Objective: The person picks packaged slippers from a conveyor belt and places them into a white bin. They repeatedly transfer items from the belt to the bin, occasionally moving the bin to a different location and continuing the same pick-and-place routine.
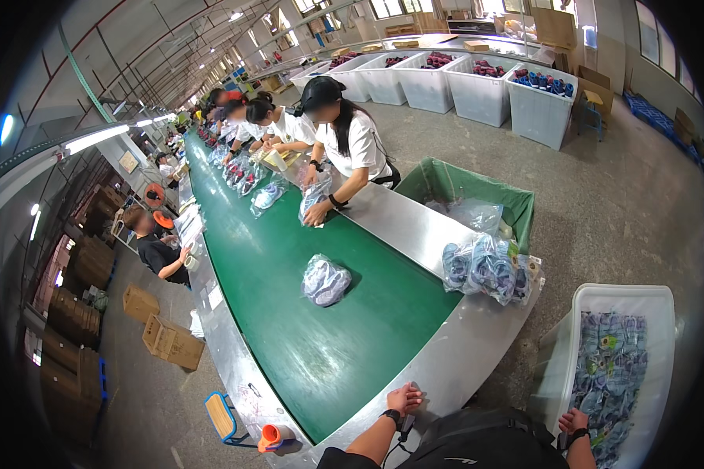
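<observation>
At the conveyor's near end, my left hand (404, 399) rests by the metal edge (446, 363), its fingers loosely bent and nothing visible in it. My right hand (573, 420) hangs beside a white plastic tub (665, 344), fingers apart and holding nothing I can see. Inside that tub lie rows of bagged blue-grey shoes (614, 367). A clear bag with pale shoes (325, 280) sits alone on the green conveyor belt (344, 352). More bagged blue shoes (485, 266) are heaped on the metal ledge to the right.
Co-workers line the belt's far right side; the nearest person (352, 148) handles a bagged pair (314, 199). Behind the ledge stands a green-lined bin (516, 207). White tubs (540, 113) of shoes stand farther back. An orange cup (272, 436) and a stool (223, 418) are lower left.
</observation>
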